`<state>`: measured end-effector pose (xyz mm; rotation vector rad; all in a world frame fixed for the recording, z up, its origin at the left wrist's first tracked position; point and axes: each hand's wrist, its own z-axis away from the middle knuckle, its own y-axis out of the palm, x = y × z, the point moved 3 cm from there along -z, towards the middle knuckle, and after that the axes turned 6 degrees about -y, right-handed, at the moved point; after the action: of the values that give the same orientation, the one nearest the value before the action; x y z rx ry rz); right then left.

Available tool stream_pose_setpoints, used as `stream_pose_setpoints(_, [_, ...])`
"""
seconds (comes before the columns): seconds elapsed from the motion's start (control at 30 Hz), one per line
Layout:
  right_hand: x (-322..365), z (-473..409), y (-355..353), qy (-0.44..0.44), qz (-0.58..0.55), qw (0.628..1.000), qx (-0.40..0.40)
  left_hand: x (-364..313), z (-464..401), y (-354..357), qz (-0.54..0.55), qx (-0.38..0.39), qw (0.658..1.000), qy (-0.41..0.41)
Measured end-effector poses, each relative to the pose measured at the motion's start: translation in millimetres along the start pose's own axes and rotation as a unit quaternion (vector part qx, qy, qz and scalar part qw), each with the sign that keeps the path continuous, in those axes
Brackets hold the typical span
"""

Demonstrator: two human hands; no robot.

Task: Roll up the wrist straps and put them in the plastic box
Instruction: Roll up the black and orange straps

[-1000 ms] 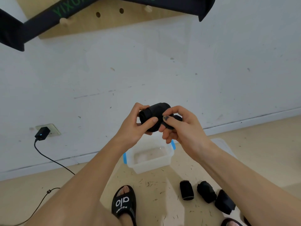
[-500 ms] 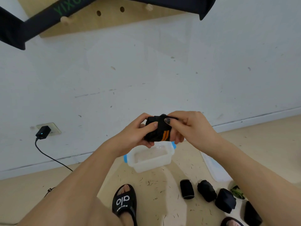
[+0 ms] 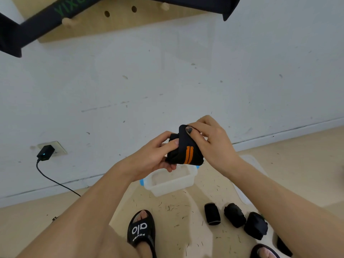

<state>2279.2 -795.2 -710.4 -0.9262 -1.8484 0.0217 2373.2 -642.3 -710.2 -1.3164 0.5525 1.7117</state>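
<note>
Your left hand (image 3: 150, 159) and right hand (image 3: 210, 144) both grip the rolled strap (image 3: 183, 148), fingers curled round it, thumbs on top, held above the open box (image 3: 171, 181); three rolls (image 3: 233, 217) on floor below your right grip.

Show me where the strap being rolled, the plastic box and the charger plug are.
strap (image 3: 183, 151), head view, on its black face beside the orange stripes.
plastic box (image 3: 172, 185), head view, on its near wall.
charger plug (image 3: 45, 153), head view, on its black body.
</note>
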Motion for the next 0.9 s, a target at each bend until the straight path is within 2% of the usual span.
stream_pose_setpoints(0.13, [0,7,11,0.096,-0.078,0.992,-0.007,2,1,4,-0.002,0.001,1.0,0.006])
stream_pose_setpoints(0.3, [1,11,16,0.151,-0.169,0.971,-0.071,0,-2,16,0.029,-0.018,0.999,0.0])
stream_pose_setpoints(0.5, [5,20,25,0.206,-0.242,0.939,-0.134,1,-9,21,0.004,-0.058,0.998,0.005])
stream_pose_setpoints(0.67, [4,22,18,0.218,-0.229,0.935,-0.159,1,-14,35,0.011,-0.095,0.995,-0.001])
stream_pose_setpoints(0.9, [1,36,1,0.219,-0.208,0.934,-0.189,-3,-16,64,0.042,-0.103,0.994,0.006])
